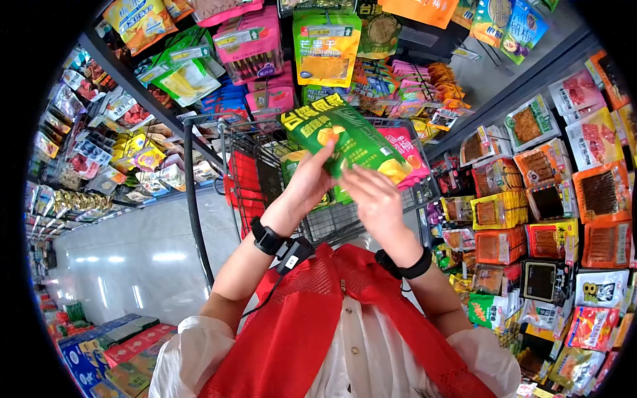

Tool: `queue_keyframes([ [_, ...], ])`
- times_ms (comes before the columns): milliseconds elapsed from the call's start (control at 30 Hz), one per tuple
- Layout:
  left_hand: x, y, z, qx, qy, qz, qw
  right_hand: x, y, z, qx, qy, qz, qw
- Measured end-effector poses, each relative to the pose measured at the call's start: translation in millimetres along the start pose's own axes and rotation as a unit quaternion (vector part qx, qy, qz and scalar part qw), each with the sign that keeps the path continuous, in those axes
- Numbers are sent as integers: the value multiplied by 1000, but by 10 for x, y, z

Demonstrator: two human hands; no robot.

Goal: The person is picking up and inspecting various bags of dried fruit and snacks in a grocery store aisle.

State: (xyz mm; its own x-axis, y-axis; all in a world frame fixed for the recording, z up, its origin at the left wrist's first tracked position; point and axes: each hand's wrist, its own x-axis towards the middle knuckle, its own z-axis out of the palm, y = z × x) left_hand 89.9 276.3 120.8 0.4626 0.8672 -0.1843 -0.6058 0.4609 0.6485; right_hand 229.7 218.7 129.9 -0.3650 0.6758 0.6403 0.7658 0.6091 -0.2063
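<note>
A large green snack bag with yellow lettering is tilted above the shopping cart. My left hand grips its lower left edge, with the thumb on the front of the bag. Against the bag's lower edge is my right hand, its fingers slightly blurred by motion; whether they grip the bag cannot be made out. Behind the green bag a pink bag shows at the right, and another green bag lies in the cart at the left.
Hanging snack packs, among them a dried mango bag, fill the rack ahead. Packaged snacks hang at the right, with more shelves at the left. A red item is at the cart's left side. Tiled floor shows at the left.
</note>
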Motion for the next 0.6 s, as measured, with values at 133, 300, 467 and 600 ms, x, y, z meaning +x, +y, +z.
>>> queue_keyframes([
  [133, 51, -138, -208, -10, 107, 37, 994, -61, -99, 12, 77, -93, -25, 992],
  [300, -86, 77, -313, 88, 113, 18, 990, -68, -8, -165, 141, -139, -5, 980],
  [467, -102, 207, -394, 218, 115, 89, 965, -233, 452, -12, 238, 22, 317, 918],
  [600, -95, 206, -260, 579, 41, 219, 785, -169, 431, -132, 580, -68, 414, 698],
])
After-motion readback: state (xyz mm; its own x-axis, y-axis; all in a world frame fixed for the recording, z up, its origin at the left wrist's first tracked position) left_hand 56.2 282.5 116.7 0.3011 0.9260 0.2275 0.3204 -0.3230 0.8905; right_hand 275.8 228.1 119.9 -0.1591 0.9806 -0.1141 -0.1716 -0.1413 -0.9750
